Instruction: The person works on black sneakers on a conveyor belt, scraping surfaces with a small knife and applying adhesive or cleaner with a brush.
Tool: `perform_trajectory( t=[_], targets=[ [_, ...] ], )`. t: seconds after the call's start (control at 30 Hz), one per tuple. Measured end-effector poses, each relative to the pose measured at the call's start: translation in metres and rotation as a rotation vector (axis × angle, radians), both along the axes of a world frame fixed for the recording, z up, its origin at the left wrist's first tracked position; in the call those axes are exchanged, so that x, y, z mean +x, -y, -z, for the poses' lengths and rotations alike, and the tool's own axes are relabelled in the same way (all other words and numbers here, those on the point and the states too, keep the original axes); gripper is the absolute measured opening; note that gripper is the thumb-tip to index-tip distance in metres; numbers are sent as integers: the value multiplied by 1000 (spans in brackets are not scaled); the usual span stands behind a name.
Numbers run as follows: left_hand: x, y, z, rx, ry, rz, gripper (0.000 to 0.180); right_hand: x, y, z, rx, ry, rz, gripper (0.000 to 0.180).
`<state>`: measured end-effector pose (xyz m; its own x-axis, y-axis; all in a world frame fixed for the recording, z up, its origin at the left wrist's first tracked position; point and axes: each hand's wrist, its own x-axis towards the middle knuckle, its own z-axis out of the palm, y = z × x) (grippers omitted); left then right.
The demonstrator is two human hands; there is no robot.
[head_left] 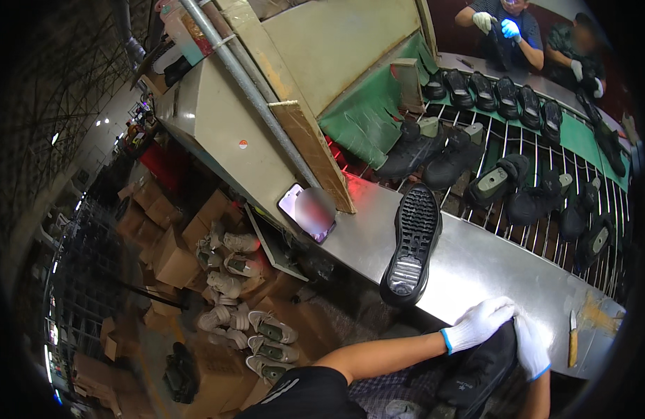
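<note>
In white work gloves, my left hand [480, 325] and my right hand [532, 345] close around the toe end of a black shoe upper [480, 370] above my lap. Their fingertips meet over its top edge. The left fingers lie across the upper's front, while the right hand wraps its side; the fingers' undersides are hidden. Beyond my left hand, a black shoe sole [415, 241] rests on the metal bench [501, 269], its ribbed, hollowed face upward. A knife [573, 342] with a wooden handle lies on the bench to the right of my right hand.
Past the bench, black shoes [459, 157] with lasts inside sit on a rod conveyor [494, 216]. A phone [308, 209] lies at the bench's left end, beside a machine housing [232, 126]. Pale shoes [270, 349] and cardboard boxes [218, 373] stand lower left. Two co-workers [525, 35] work at the far right.
</note>
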<state>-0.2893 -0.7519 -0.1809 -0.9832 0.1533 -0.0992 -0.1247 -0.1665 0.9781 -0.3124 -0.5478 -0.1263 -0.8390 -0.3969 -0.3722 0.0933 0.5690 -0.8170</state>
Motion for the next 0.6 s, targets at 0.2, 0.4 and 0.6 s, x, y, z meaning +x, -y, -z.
perform_trajectory(
  t=[0.2, 0.4, 0.6],
  targets=[
    [12, 27, -8, 195, 161, 6, 32, 126, -23, 52, -560, 308, 567, 42],
    [-15, -42, -1, 50, -213, 34, 31, 198, -72, 78, -844, 359, 914, 39],
    [-5, 13, 2, -83, -297, -281, 31, 126, -98, -38, -1039, 261, 905, 41]
  ],
)
